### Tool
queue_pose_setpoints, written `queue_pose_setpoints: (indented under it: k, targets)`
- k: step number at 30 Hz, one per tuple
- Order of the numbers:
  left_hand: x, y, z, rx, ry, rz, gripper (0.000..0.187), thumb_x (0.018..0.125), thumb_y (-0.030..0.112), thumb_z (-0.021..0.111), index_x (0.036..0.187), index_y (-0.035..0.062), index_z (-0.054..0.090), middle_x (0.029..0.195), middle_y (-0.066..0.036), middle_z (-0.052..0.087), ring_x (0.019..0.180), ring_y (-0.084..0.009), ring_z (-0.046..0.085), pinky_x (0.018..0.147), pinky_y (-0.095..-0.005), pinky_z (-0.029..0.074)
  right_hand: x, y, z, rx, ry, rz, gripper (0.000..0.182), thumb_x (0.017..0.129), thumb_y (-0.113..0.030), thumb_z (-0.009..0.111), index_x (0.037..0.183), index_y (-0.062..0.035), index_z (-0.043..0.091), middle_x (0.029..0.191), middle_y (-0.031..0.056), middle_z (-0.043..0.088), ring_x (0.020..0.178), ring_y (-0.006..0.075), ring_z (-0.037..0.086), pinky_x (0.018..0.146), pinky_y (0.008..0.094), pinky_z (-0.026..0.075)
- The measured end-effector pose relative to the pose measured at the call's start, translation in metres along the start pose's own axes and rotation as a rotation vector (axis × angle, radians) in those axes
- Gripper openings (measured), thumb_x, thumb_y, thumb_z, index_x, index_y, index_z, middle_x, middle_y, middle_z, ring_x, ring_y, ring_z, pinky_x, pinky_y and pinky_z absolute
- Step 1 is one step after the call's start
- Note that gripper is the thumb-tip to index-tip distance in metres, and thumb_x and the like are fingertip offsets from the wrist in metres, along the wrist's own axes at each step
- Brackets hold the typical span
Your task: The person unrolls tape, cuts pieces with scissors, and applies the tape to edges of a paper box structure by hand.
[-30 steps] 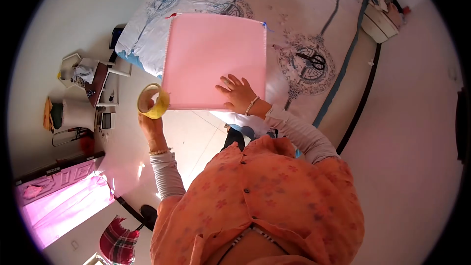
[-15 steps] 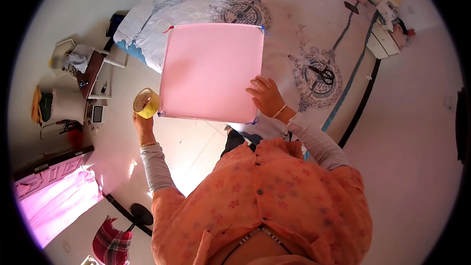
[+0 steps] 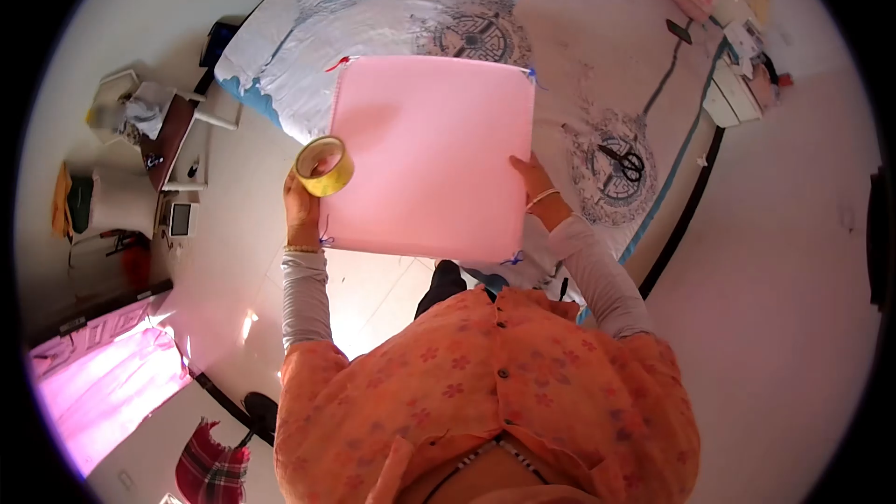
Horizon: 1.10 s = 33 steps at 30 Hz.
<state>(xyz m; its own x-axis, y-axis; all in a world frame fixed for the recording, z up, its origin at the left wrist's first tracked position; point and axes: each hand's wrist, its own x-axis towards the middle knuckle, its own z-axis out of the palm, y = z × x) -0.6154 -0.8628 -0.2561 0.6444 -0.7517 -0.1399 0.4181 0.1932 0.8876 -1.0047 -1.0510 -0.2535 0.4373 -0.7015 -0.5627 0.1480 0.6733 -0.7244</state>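
Note:
A square pink panel (image 3: 434, 163) with stitched edges is held out in front of me, with a red tie at one far corner and blue ties at the others. My left hand (image 3: 300, 202) grips a roll of yellow tape (image 3: 346, 173) at the panel's left edge, and the roll overlaps the panel in this view. On the opposite side, my right hand (image 3: 541, 189) is closed on the panel's right edge, thumb on top and the other fingers hidden beneath.
Beyond the panel lies a bed with a patterned sheet (image 3: 579, 47). Black-handled scissors (image 3: 631, 164) and a dark flat object (image 3: 679, 31) rest on it. A small table (image 3: 171, 135) stands at the left, and a white drawer unit (image 3: 734, 98) at the far right.
The panel has shifted right and slightly toward me. My left hand has brought the tape roll over its left edge. My right hand has gone from lying on the panel to gripping its edge.

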Motion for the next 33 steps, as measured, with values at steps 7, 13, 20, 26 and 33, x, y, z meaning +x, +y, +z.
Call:
queue_pose_setpoints:
  k: [7, 13, 20, 26, 33]
  targets:
    - [-0.025, 0.058, 0.076, -0.023, -0.115, 0.016, 0.028, 0.099, 0.016, 0.042, 0.112, -0.0036, 0.056, 0.101, -0.012, 0.065, 0.091, -0.0186, 0.063, 0.084, -0.0306, 0.051, -0.036, -0.065, -0.015, -0.104, -0.137, -0.299, 0.054, 0.09, -0.009, 0.052, 0.139, -0.0031, 0.031, 0.127, 0.0122, 0.05, 0.111, 0.0233, 0.051, 0.093, 0.0364, 0.045]
    - [-0.065, 0.042, 0.141, -0.09, -0.194, 0.072, 0.022, 0.099, 0.016, 0.043, 0.104, -0.0027, 0.054, 0.108, -0.015, 0.062, 0.095, -0.0223, 0.062, 0.085, -0.0327, 0.05, -0.055, -0.094, -0.072, -0.072, -0.097, -0.282, 0.046, 0.091, -0.01, 0.051, 0.135, -0.004, 0.036, 0.125, 0.0096, 0.052, 0.11, 0.0228, 0.052, 0.096, 0.0362, 0.043]
    - [-0.072, -0.06, 0.116, 0.134, -0.192, 0.008, 0.022, 0.099, 0.018, 0.046, 0.102, -0.0012, 0.055, 0.099, -0.009, 0.064, 0.091, -0.0163, 0.062, 0.081, -0.0264, 0.048, -0.029, -0.048, -0.116, -0.169, 0.023, -0.221, 0.05, 0.087, -0.007, 0.051, 0.135, 0.0004, 0.036, 0.127, 0.013, 0.05, 0.109, 0.0248, 0.052, 0.096, 0.0339, 0.041]
    - [-0.078, -0.044, 0.127, 0.476, -0.197, 0.195, 0.018, 0.095, 0.014, 0.05, 0.097, -0.0024, 0.058, 0.086, -0.005, 0.062, 0.077, -0.0111, 0.055, 0.072, -0.0253, 0.046, -0.008, -0.047, -0.13, -0.569, 0.24, -0.392, 0.045, 0.085, -0.006, 0.054, 0.128, 0.0024, 0.045, 0.122, 0.0178, 0.055, 0.111, 0.0286, 0.053, 0.097, 0.0341, 0.04]
    - [-0.124, 0.015, 0.186, 0.824, -0.268, 0.587, 0.009, 0.084, 0.006, 0.057, 0.088, -0.0022, 0.057, 0.083, -0.016, 0.061, 0.073, -0.0335, 0.06, 0.066, -0.038, 0.048, -0.146, -0.066, 0.04, -1.126, -0.292, -1.015, 0.032, 0.082, -0.02, 0.063, 0.107, 0.0002, 0.059, 0.104, 0.0182, 0.062, 0.096, 0.0338, 0.059, 0.087, 0.0399, 0.045]
